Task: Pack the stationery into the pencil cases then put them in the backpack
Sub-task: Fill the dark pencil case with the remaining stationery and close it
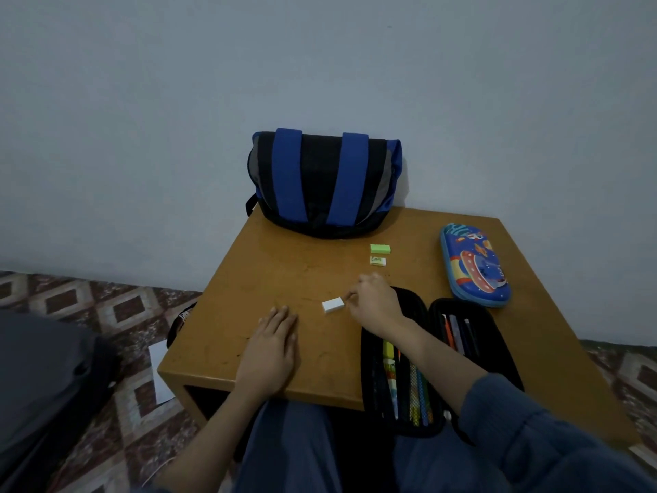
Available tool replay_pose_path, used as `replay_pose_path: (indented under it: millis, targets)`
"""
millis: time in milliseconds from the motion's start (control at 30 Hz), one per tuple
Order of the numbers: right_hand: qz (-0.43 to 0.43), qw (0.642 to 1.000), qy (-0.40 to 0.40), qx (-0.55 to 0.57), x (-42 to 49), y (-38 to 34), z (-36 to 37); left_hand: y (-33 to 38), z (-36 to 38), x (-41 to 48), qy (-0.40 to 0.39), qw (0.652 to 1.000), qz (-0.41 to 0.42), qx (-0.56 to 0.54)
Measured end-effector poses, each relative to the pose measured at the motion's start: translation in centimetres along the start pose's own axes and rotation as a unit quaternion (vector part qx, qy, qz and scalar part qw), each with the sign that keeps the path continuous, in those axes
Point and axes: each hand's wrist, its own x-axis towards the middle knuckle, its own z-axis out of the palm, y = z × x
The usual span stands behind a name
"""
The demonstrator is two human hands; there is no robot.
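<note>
The white eraser (333,304) lies mid-table (284,265), its long axis roughly left-right, just left of the right hand (373,304). That hand's curled fingers (352,295) perhaps touch the eraser. The left hand (273,345) rests flat.

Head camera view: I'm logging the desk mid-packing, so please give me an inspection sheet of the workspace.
Surface: wooden table, set against the wall.
Job's things: backpack at the table's back edge; black pencil case open, pens in both halves; blue printed case shut; green eraser, small wrapped eraser and white eraser loose on the table.
Clutter: white paper and dark bag on the floor.
Grips: left hand flat on the table; right hand with curled fingertips at the white eraser, contact unclear.
Cables: nothing seen.
Surroundings: plain wall, patterned floor tiles.
</note>
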Motion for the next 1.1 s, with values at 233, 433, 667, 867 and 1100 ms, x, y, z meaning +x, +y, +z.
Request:
replay_pose_path:
  millis: [233, 433, 667, 867, 1100]
  targets:
    - [-0.066, 0.985, -0.079, -0.136, 1.8, -1.3, 1.4, -0.1, 0.0, 0.0, 0.005, 1.000, 0.005, -0.006]
    - [-0.057, 0.997, -0.046, -0.035, 1.0, -1.3, 1.9, -0.1, -0.1, 0.0, 0.011, 1.000, 0.003, -0.007]
    - [0.025, 0.973, 0.030, 0.227, -0.7, -0.1, -1.6, -0.2, 0.0, 0.0, 0.015, 1.000, -0.003, -0.010]
    - [0.099, 0.936, 0.051, 0.333, -2.5, 3.7, -4.0, 0.3, 0.0, 0.3, 0.002, 0.999, -0.035, -0.028]
    - [0.160, 0.926, 0.035, 0.341, -3.9, 6.8, -3.9, 6.1, -1.5, 1.1, -0.034, 0.992, -0.029, -0.115]
